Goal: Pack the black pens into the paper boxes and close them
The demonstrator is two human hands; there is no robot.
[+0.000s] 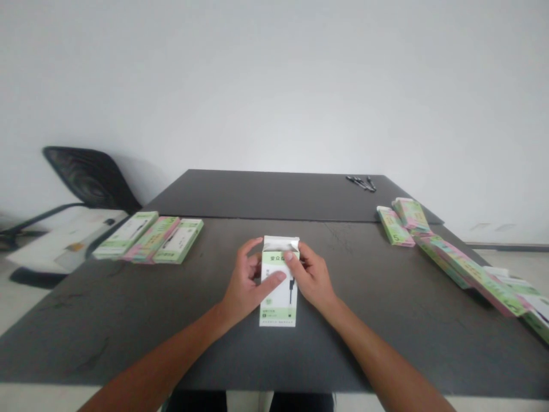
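A white and green cardboard box (277, 313) with a dark pen-like picture on its front is held between my two hands over the near middle of the table. Its top end faces away from me, and a white flap stands up there, apparently open. My left hand (247, 280) grips the left side, thumb flat across the front. On the right side, my right hand (315, 277) has its thumb on the upper front near the flap. The fingers behind the box are partly hidden, and so is whatever is inside it.
Similar boxes (178, 243) lie in a row at the table's left. More green and pink boxes (472, 263) line the right edge, some stacked. Several black pens (362, 183) lie at the far right of the dark table (206, 343). A black chair (86, 177) stands left.
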